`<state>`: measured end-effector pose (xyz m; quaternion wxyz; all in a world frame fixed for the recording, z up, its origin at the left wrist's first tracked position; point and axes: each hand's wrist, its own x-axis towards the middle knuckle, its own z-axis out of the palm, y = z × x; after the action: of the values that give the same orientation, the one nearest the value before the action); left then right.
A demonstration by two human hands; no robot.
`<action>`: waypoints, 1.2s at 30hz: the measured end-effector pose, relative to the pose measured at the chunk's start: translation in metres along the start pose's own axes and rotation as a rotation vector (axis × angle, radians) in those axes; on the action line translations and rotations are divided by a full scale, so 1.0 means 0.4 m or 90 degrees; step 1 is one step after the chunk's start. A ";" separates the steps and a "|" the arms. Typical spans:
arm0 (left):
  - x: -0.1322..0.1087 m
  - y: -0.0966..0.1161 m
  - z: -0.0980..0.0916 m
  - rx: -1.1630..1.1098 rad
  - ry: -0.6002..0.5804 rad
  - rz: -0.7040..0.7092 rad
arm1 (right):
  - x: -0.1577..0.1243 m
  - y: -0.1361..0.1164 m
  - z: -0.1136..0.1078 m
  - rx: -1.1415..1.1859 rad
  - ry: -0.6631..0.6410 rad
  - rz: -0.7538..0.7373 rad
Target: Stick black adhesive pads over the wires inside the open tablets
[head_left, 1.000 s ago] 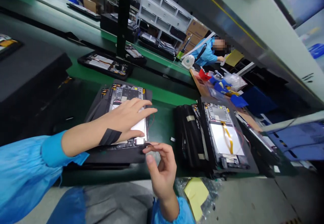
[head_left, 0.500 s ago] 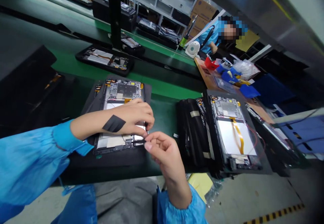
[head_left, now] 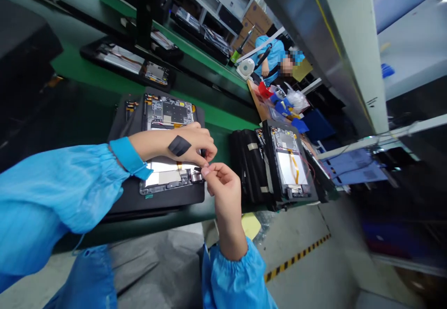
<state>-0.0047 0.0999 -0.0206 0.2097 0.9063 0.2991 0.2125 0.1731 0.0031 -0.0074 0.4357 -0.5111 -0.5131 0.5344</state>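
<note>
An opened tablet (head_left: pixel 164 113) with its back off lies on a dark pad (head_left: pixel 164 199) on the green bench. My left hand (head_left: pixel 190 143), with a black tape strip stuck on its back, rests over the tablet's silver middle, fingers curled into a pinch at the lower right corner. My right hand (head_left: pixel 220 183) comes up from below and pinches at the same spot, fingertips touching the left hand's. What they hold between them is too small to make out. Both sleeves are blue.
A stack of more opened tablets (head_left: pixel 284 167) stands to the right, next to black trays (head_left: pixel 249 169). Another tablet tray (head_left: pixel 129 62) lies further back on the green belt. A co-worker in blue (head_left: pixel 270 57) sits at the far end. A yellow sheet (head_left: pixel 249 225) lies below the bench edge.
My left hand went from lying flat on the tablet to a curled pinch. My right hand rose to meet it at the tablet's lower right corner. The view tilted.
</note>
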 end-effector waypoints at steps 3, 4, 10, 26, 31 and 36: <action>0.008 0.006 0.000 0.024 -0.005 -0.011 | -0.006 -0.008 0.005 -0.016 -0.001 0.000; 0.010 0.010 -0.001 0.032 -0.009 -0.019 | -0.006 -0.012 0.006 -0.024 -0.004 0.007; 0.011 0.027 -0.003 0.064 -0.009 -0.046 | 0.000 -0.032 0.003 -0.098 0.006 0.020; 0.015 0.023 0.013 0.106 0.018 -0.052 | 0.011 -0.054 0.000 -0.188 -0.035 0.029; 0.016 0.031 0.010 0.107 0.008 -0.064 | 0.006 -0.040 0.006 -0.227 -0.014 -0.003; 0.016 0.042 0.004 0.111 -0.004 -0.072 | 0.006 -0.034 0.009 -0.288 0.015 -0.020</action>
<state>0.0082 0.0913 -0.0117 0.1429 0.9033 0.3667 0.1705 0.1686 0.0065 0.0055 0.3243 -0.5938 -0.6228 0.3929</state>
